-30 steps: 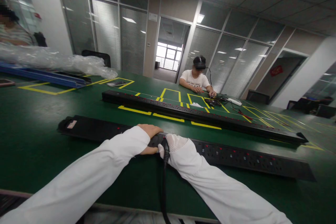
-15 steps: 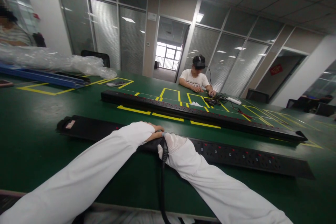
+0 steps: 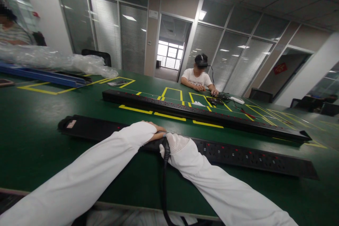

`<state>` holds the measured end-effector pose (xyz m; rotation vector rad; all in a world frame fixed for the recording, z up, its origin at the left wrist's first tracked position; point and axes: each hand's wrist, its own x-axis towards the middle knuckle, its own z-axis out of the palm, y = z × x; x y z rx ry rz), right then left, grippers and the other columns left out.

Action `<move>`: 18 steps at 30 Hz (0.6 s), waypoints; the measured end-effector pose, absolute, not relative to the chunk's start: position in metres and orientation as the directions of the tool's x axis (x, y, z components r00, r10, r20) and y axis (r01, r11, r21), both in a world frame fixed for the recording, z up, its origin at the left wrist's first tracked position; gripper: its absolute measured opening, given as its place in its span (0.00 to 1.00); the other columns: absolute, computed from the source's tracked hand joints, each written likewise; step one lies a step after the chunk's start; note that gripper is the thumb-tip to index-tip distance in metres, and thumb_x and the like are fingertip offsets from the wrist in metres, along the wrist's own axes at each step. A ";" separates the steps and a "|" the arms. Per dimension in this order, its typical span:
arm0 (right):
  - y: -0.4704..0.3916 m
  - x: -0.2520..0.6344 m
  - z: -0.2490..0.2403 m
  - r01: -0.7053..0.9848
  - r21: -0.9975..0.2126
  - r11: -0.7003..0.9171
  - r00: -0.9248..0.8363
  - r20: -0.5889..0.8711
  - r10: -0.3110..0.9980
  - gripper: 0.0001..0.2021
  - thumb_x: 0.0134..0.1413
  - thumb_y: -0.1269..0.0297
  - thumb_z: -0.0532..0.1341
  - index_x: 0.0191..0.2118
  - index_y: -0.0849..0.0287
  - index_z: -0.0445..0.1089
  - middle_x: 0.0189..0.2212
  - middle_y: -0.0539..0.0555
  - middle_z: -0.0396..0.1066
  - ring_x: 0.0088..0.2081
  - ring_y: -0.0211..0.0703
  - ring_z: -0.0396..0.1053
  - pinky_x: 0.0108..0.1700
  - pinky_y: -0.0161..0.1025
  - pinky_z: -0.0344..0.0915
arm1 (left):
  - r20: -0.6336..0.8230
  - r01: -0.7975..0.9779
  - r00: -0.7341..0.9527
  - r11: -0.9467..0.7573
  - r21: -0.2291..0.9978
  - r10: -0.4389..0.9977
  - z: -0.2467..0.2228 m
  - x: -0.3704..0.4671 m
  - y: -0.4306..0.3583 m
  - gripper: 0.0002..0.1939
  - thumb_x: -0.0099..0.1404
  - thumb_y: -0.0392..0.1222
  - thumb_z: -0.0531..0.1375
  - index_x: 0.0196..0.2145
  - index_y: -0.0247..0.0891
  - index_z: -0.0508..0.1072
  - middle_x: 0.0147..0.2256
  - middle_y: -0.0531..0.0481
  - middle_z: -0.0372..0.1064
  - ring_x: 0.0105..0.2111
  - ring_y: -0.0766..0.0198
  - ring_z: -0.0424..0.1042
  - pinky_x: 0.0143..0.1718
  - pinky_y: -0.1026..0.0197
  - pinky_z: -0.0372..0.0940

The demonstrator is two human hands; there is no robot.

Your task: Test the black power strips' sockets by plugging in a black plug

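A long black power strip [image 3: 238, 156] with red-lit sockets lies across the green table [image 3: 31, 137] in front of me. My left hand [image 3: 156, 131], in a white sleeve, rests flat on top of the strip near its middle. My right hand [image 3: 173, 144], gloved in white, grips a black plug [image 3: 165, 145] pressed against the strip right beside the left hand. The plug's black cable [image 3: 164, 190] runs down towards me and off the table edge.
A second long black power strip [image 3: 201, 114] lies farther back over yellow tape marks [image 3: 169, 117]. A seated person [image 3: 198, 77] works with cables at the far side. Clear plastic wrap [image 3: 53, 60] and blue rails [image 3: 45, 76] sit at the left, near another person [image 3: 10, 28].
My left hand slid slightly along the top of the strip and both hands drew closer together. The view shifted a little; the strips have not moved.
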<state>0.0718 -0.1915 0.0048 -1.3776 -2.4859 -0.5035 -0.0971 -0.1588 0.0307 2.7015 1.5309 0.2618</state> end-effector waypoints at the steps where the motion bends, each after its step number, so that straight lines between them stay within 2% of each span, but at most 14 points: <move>1: -0.191 0.072 0.004 0.855 0.173 0.489 -0.516 0.383 0.766 0.16 0.52 0.54 0.48 0.39 0.58 0.62 0.29 0.53 0.66 0.28 0.42 0.65 0.26 0.34 0.54 | 0.114 0.835 0.525 -0.536 0.123 0.843 0.032 -0.098 -0.159 0.23 0.60 0.59 0.40 0.46 0.55 0.65 0.40 0.57 0.70 0.37 0.63 0.68 0.37 0.65 0.60; 4: -0.190 0.071 0.003 0.856 0.160 0.492 -0.513 0.383 0.768 0.16 0.52 0.53 0.47 0.40 0.57 0.62 0.30 0.52 0.67 0.28 0.42 0.65 0.27 0.35 0.54 | 0.078 0.805 0.565 -0.569 0.167 0.822 0.032 -0.100 -0.158 0.24 0.60 0.59 0.38 0.48 0.54 0.63 0.42 0.55 0.69 0.40 0.61 0.67 0.40 0.61 0.59; 9: -0.187 0.072 0.002 0.861 0.143 0.489 -0.504 0.371 0.780 0.16 0.51 0.53 0.46 0.40 0.57 0.62 0.30 0.52 0.67 0.28 0.43 0.66 0.27 0.35 0.54 | 0.065 0.812 0.559 -0.561 0.159 0.827 0.022 -0.100 -0.147 0.25 0.60 0.60 0.37 0.48 0.54 0.62 0.43 0.52 0.68 0.41 0.57 0.67 0.40 0.57 0.59; 13: -0.182 0.073 0.002 0.853 0.112 0.509 -0.510 0.380 0.772 0.17 0.51 0.53 0.47 0.40 0.57 0.62 0.29 0.52 0.67 0.27 0.41 0.66 0.26 0.34 0.54 | 0.067 0.845 0.521 -0.526 0.098 0.851 0.015 -0.096 -0.142 0.25 0.58 0.60 0.39 0.46 0.54 0.64 0.40 0.49 0.69 0.38 0.54 0.68 0.37 0.55 0.60; 18: -0.176 0.076 0.006 0.813 0.059 0.579 -0.557 0.368 0.744 0.14 0.48 0.52 0.50 0.33 0.58 0.64 0.25 0.51 0.67 0.25 0.40 0.65 0.25 0.33 0.53 | 0.164 0.898 0.436 -0.441 -0.005 0.885 0.015 -0.089 -0.151 0.23 0.58 0.57 0.42 0.42 0.47 0.67 0.33 0.47 0.71 0.35 0.55 0.68 0.38 0.54 0.59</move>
